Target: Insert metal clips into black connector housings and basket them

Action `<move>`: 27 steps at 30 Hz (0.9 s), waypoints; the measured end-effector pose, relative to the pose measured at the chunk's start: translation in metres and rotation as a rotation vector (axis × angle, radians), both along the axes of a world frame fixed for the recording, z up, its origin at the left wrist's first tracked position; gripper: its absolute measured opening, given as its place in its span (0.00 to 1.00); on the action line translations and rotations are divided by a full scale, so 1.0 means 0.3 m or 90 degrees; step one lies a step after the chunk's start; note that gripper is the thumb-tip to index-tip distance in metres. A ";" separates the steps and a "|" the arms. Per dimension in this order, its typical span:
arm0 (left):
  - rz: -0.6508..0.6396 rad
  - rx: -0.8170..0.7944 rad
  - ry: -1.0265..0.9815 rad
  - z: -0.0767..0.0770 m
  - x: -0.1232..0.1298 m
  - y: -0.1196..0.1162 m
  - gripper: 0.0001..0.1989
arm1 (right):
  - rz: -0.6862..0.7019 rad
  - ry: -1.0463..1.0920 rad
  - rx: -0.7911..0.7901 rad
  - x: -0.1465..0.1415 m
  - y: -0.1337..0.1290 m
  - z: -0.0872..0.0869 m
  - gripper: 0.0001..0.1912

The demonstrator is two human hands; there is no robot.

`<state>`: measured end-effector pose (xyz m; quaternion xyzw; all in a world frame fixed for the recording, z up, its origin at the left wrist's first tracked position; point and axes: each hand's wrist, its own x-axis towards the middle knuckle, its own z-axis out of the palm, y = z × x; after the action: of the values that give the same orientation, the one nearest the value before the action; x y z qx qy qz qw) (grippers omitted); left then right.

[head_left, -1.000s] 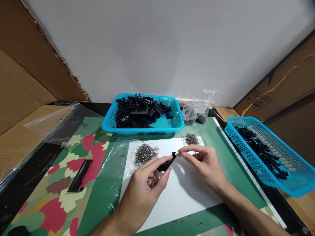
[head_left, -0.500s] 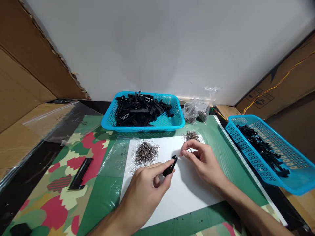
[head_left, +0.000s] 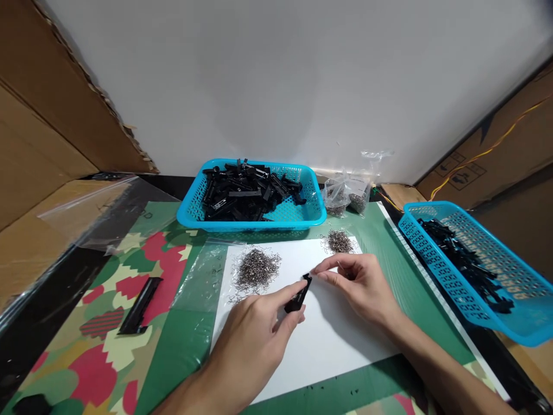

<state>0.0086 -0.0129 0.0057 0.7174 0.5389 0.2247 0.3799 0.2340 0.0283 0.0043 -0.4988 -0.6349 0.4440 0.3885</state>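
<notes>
My left hand [head_left: 254, 328] grips a slim black plastic part [head_left: 298, 297] between thumb and fingers, tilted above a white sheet [head_left: 328, 346]. The index finger presses near its upper end. My right hand [head_left: 358, 285] is pinched at that same end, its thumb and index fingertips right beside or touching the part. A thin bit of metal wire [head_left: 341, 267] shows among the right fingers; what lies exactly at the fingertips is too small to make out. Small bent wire pieces lie in a larger pile [head_left: 258, 269] to the left and a smaller pile [head_left: 339, 241] behind my right hand.
A blue basket [head_left: 250, 226] of black parts stands at the back, with clear bags [head_left: 345, 199] of metal pieces beside it. Another blue basket [head_left: 436, 282] holds black parts on the right. One black part [head_left: 140, 305] lies on the patterned cover to the left.
My right hand has moved slightly left, bringing its pinched fingertips to the upper end of the black part. The left hand has turned the part a little, showing more of its face.
</notes>
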 end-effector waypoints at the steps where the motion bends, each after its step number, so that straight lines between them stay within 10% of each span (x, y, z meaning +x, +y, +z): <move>1: -0.013 0.006 0.020 0.004 -0.001 0.001 0.22 | -0.005 0.001 0.015 0.002 0.003 0.001 0.07; 9: -0.066 0.092 0.181 0.024 0.004 -0.003 0.25 | -0.025 0.027 -0.160 0.012 0.007 -0.002 0.11; 27: -0.144 0.249 0.255 -0.005 0.017 -0.014 0.19 | -0.035 -0.037 -0.180 -0.001 -0.003 -0.002 0.11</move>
<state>0.0138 -0.0173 0.0043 0.8627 0.4661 0.1343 0.1432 0.2338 0.0274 0.0036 -0.5783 -0.5632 0.5034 0.3082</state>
